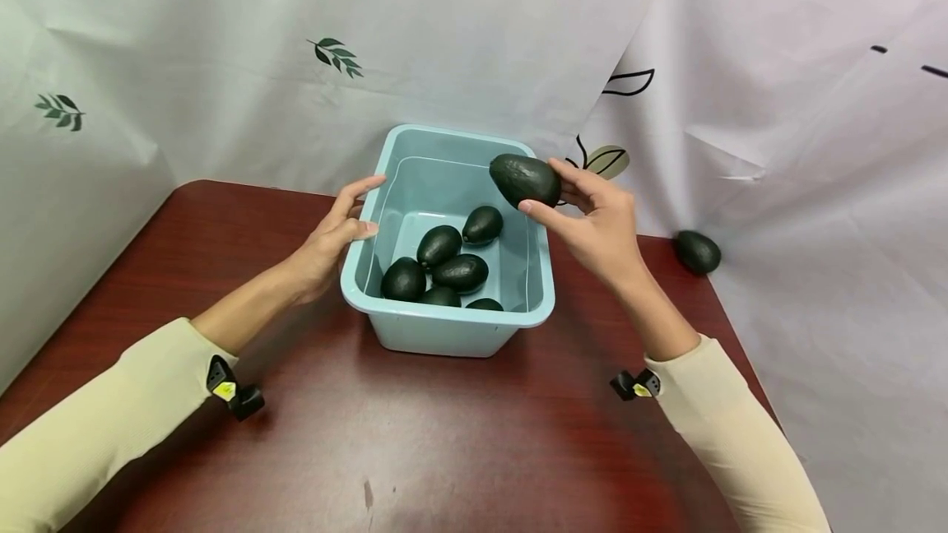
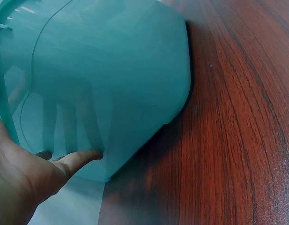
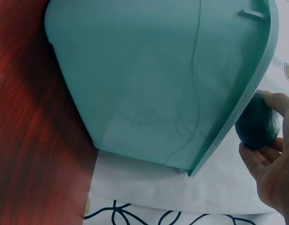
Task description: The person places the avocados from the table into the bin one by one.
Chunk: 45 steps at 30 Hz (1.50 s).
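My right hand point(image 1: 596, 220) holds a dark green avocado point(image 1: 524, 179) between thumb and fingers, above the right rim of a light blue plastic tub point(image 1: 437, 336). In the right wrist view this avocado point(image 3: 257, 123) is just beyond the tub's rim. My left hand point(image 1: 326, 245) rests on the tub's left side. Its thumb and index fingertips touch the rim; in the left wrist view, a fairly straight finger point(image 2: 83, 158) lies against the outer wall. Several avocados point(image 1: 461, 273) lie inside on the tub's bottom, some partly hidden by the near rim.
Another avocado point(image 1: 697, 252) lies at the right edge of the reddish-brown table point(image 1: 444, 442), against the hanging cloth. White cloth with leaf prints point(image 1: 222, 64) hangs behind and at both sides. Small black devices point(image 1: 235, 389) are strapped to both sleeves.
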Each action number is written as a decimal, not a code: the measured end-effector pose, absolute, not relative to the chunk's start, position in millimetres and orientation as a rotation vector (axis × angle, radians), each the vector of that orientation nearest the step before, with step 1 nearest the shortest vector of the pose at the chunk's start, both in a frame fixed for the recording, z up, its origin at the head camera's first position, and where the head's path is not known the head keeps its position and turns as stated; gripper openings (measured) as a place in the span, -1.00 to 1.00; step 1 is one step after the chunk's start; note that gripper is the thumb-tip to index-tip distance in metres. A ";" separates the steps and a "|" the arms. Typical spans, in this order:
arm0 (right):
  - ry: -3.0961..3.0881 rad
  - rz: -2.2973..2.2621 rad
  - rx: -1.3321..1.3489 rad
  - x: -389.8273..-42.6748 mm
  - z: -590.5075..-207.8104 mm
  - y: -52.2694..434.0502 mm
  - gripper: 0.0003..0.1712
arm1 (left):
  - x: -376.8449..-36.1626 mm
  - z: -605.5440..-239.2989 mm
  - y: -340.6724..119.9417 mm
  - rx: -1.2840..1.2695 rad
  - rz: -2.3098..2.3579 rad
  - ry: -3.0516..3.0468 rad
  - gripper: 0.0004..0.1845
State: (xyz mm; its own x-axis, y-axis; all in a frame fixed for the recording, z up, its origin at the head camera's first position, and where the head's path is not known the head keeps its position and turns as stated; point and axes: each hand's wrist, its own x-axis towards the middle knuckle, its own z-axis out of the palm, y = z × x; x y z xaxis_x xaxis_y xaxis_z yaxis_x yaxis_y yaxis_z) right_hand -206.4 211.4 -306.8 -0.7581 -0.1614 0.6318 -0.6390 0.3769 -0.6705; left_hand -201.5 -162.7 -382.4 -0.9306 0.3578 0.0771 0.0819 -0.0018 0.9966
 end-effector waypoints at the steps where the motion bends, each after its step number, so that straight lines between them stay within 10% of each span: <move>1: -2.176 1.361 0.701 -206.7 -306.6 210.1 -0.26 | -201.4 -382.1 -162.7 0.465 2.041 2.067 -0.18; 45: -2.529 1.159 0.744 -209.7 -300.1 173.0 -0.24 | -201.6 -382.0 -161.3 0.455 2.062 2.062 -0.18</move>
